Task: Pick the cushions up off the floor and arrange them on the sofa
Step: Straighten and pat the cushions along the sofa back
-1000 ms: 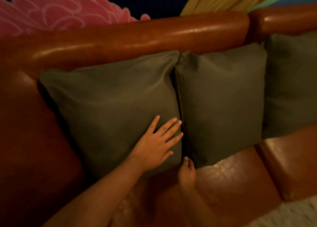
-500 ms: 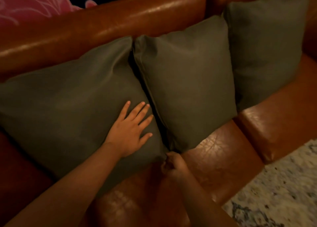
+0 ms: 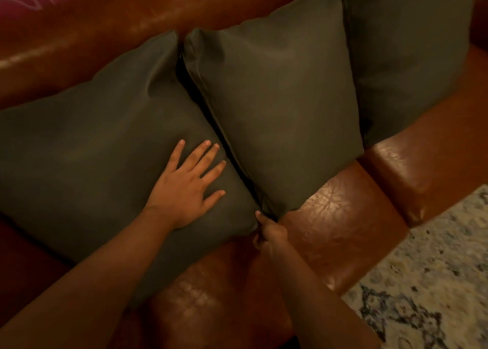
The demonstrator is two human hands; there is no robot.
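- Head view: three grey cushions stand in a row on the brown leather sofa [image 3: 330,216], leaning on its backrest: the left cushion [image 3: 105,164], the middle cushion [image 3: 280,106] and the right cushion [image 3: 406,45].
- The left hand [image 3: 184,182] lies flat on the left cushion with the fingers spread apart and gripping nothing; it seems to press the cushion so that it does not slide.
- The right hand [image 3: 269,234] is at the lower corners where the left and middle cushions meet. Its fingers look pinched together on the corner of the middle cushion, probably to pull it straight.
- No cushion shows on the rug [image 3: 435,269], so the task looks nearly finished.
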